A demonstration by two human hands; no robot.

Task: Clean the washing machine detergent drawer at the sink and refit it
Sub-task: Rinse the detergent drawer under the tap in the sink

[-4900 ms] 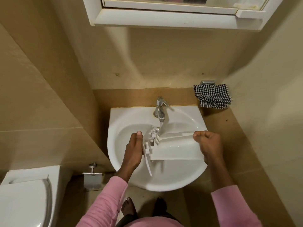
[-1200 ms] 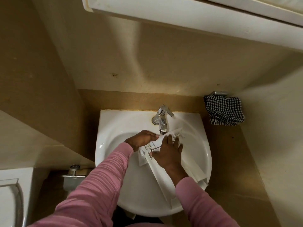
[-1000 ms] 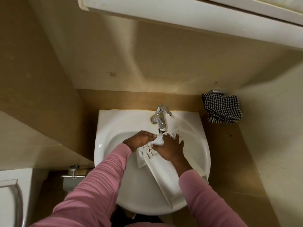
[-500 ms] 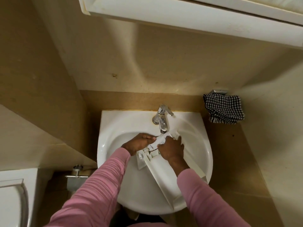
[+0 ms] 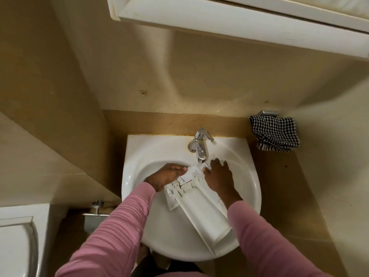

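Right under the tap [image 5: 199,145], the drawer [image 5: 205,213] lies slantwise in the sink [image 5: 137,154], its ribbed end below the spout. Just left of the tap the left hand [image 5: 167,175] pinches that end with curled fingers; just right of it the right hand [image 5: 218,177] rests on the drawer, fingers spread.

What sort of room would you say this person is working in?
Most likely a small home bathroom: a white sink with the detergent drawer lying in it under a chrome tap, a toilet at the lower left, and a checked cloth hanging on the wall.
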